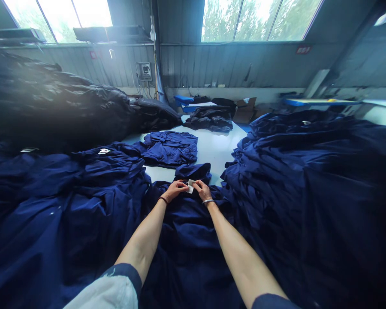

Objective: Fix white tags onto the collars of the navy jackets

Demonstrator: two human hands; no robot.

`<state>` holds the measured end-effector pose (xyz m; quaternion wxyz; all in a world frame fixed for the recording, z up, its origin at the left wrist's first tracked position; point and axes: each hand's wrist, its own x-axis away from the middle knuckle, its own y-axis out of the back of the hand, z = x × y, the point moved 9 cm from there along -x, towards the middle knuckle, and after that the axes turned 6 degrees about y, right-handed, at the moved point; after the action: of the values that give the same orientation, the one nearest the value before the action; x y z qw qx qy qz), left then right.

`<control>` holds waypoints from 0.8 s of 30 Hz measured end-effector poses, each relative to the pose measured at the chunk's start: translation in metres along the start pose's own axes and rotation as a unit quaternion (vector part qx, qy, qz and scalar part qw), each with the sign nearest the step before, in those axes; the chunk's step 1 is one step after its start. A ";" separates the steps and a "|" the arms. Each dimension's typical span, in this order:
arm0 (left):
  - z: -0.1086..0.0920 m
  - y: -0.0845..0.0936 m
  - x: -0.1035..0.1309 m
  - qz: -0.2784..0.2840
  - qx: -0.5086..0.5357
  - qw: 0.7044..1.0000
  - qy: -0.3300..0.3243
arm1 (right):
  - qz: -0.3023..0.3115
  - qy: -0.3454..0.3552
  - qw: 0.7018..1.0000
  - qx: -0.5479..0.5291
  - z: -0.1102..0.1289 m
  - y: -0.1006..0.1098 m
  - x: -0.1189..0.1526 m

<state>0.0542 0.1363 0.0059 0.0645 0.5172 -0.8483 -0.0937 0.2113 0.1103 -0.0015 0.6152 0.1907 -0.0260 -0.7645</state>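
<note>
A dark blue garment lies spread in front of me, its far end on the white table. At its upper part is a small white label. My right hand pinches the label from the right, fingers closed. My left hand is closed at the label's left side, fingertips pressed together; whether they grip the label or the cloth beside it is too small to tell. Beyond my hands sits a folded blue garment.
Blue garments are heaped at the left and at the right. Behind the left heap rises a large black pile. A dark garment bundle rests at the table's far end.
</note>
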 end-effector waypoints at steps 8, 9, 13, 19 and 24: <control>-0.004 -0.003 0.000 0.017 -0.028 0.999 -0.001 | -0.050 -0.036 0.998 -0.031 -0.010 0.006 -0.002; -0.004 -0.003 0.000 0.020 -0.026 0.999 -0.001 | -0.052 -0.037 0.997 -0.033 -0.011 0.006 -0.003; -0.002 -0.004 -0.001 0.026 -0.010 1.000 0.004 | -0.049 -0.036 0.997 -0.046 -0.012 0.005 -0.003; 0.000 -0.002 0.000 0.018 0.001 1.000 0.011 | -0.009 -0.030 0.998 -0.047 -0.011 0.001 -0.002; 0.001 -0.001 0.000 0.012 -0.006 1.000 0.012 | 0.006 -0.018 0.999 -0.038 -0.005 0.001 -0.001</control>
<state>0.0546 0.1358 0.0046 0.0793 0.5078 -0.8529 -0.0920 0.2142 0.1120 -0.0053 0.6261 0.1535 -0.0091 -0.7644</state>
